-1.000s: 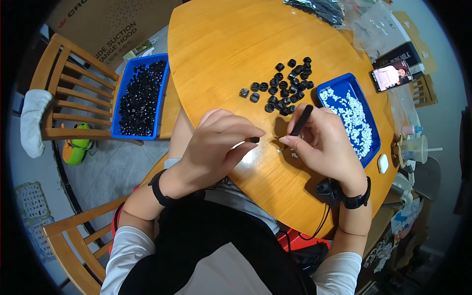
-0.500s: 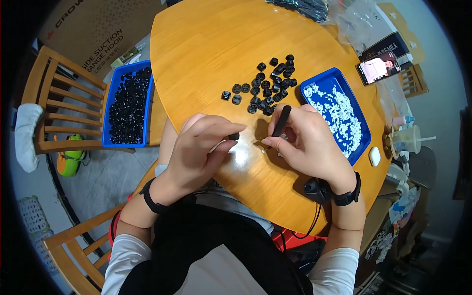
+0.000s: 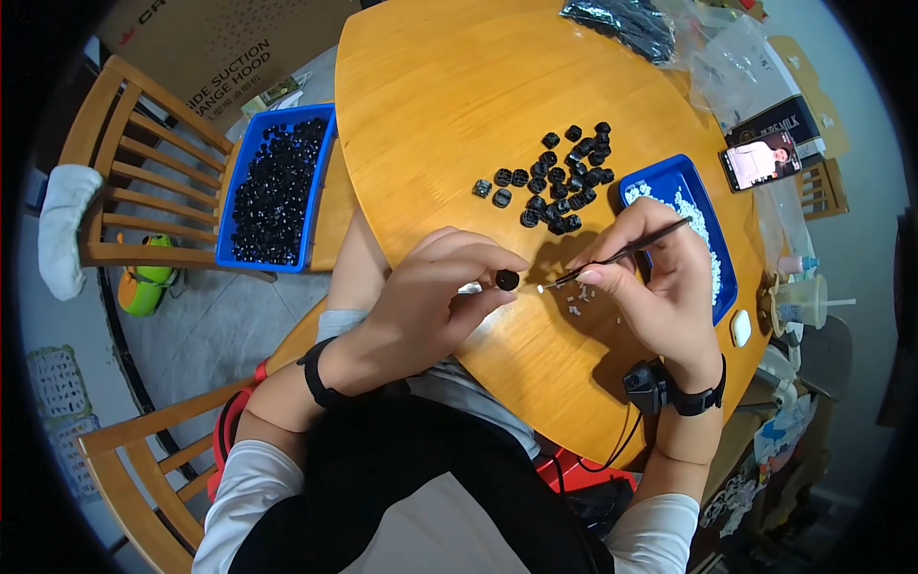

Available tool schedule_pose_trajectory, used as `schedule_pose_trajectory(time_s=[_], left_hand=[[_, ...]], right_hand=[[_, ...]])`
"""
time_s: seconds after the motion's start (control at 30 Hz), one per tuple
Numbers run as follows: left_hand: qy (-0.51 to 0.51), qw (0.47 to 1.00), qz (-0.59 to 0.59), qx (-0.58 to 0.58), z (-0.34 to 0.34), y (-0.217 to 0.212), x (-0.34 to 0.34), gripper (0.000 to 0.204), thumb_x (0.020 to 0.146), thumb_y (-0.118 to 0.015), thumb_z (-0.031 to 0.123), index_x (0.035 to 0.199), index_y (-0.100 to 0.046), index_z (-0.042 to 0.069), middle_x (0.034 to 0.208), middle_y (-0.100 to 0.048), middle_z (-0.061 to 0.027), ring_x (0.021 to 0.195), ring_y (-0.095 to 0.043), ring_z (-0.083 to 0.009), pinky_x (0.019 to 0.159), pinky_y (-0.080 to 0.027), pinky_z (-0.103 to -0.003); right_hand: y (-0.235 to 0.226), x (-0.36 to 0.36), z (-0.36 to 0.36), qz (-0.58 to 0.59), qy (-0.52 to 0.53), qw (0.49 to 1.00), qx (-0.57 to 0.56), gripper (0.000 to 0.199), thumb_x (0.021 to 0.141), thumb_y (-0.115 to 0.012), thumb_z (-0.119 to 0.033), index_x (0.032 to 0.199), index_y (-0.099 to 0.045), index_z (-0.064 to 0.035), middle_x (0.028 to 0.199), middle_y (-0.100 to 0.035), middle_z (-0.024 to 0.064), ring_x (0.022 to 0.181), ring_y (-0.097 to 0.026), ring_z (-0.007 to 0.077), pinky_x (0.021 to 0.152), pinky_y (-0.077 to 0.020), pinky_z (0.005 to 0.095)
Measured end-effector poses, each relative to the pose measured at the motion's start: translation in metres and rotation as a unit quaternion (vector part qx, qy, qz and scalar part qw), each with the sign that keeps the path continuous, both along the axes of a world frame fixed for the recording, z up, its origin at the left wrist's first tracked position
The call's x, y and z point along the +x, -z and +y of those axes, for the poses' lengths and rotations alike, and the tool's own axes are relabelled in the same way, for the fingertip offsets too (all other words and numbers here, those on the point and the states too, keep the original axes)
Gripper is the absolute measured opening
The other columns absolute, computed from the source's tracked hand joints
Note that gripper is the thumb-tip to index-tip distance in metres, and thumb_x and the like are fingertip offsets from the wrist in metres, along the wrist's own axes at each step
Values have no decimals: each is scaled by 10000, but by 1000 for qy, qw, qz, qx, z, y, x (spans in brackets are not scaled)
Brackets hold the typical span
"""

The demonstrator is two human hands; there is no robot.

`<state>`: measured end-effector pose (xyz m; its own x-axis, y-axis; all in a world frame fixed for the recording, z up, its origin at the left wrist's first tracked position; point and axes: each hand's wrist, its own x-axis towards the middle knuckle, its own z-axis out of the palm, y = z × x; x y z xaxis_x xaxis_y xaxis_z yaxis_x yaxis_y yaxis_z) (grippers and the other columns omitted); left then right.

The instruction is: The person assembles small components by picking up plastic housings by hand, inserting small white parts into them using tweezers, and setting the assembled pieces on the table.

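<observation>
Now, over the counter [image 3: 430,115], the right hand [image 3: 665,287] has rolled over. Its fingers pinch a thin black tool [image 3: 626,251] like tweezers, which stood up steeply a moment ago and now lies flatter, pointing left. The left hand [image 3: 421,297] has thumb and finger closed on one small black piece [image 3: 507,280], and more of its round face shows. A white bit [image 3: 540,288] sits at the tool's tip, just right of that piece but not touching it, so the work looks ready for careful lining up.

The counter is smooth, shiny yellow wood with a curved edge. Off to the left, a blue tray [image 3: 277,116] is full of glossy black pieces. At the right, a smaller blue tray [image 3: 672,172] holds white crumbs. Chunky black blocks [image 3: 557,176] with rounded corners lie loose on the far side. Tiny white specks [image 3: 585,293] lie near the right hand.
</observation>
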<state>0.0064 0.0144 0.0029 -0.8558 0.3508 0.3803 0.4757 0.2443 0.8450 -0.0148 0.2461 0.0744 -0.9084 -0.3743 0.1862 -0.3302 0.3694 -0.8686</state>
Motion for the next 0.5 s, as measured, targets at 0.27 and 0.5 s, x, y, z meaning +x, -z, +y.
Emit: schedule_pose_trajectory(time_s=[0.27, 0.5], left_hand=[[27, 998, -37, 37, 1, 0, 1, 300, 792, -776, -1, 1085, -717, 29, 905, -670, -71, 848, -604, -201, 740, -473, -317], [60, 989, -91, 95, 2, 4, 3, 274, 836, -740, -12, 1107, -711, 10, 924, -662, -71, 876, -597, -194, 749, -473, -306]], right_hand=[[-8, 6, -1, 19, -18, 999, 22, 215, 824, -783, -21, 872, -575, -41, 816, -646, 59, 792, -644, 124, 674, -419, 228], [-1, 7, -6, 47, 8, 998, -44, 154, 788, -816, -52, 832, -672, -21, 757, -598, 11, 632, -498, 82, 580, -390, 224]])
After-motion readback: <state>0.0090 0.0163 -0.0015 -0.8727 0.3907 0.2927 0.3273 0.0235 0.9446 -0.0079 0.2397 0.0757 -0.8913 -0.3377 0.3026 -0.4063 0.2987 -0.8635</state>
